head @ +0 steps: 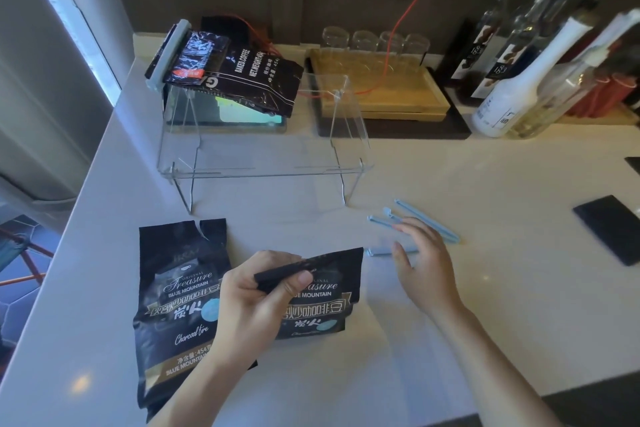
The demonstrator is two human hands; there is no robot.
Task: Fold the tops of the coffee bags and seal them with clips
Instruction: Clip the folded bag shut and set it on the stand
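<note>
Two black coffee bags lie on the white counter. The left bag (173, 308) lies flat with its torn top unfolded. The right bag (325, 302) has its top folded over, and my left hand (256, 305) pinches that fold between thumb and fingers. My right hand (422, 263) hovers with fingers spread over several light blue clips (429, 220); one clip (379, 251) lies just under its thumb. It holds nothing. A third coffee bag (249, 76), sealed with a pale clip (169, 55), rests on the clear acrylic stand (263, 170) at the back.
A wooden tray (398, 97) with upturned glasses stands at the back. Bottles (526, 80) crowd the back right corner. A dark flat slab (613, 229) lies at the right. The counter edge runs along the left and the near side.
</note>
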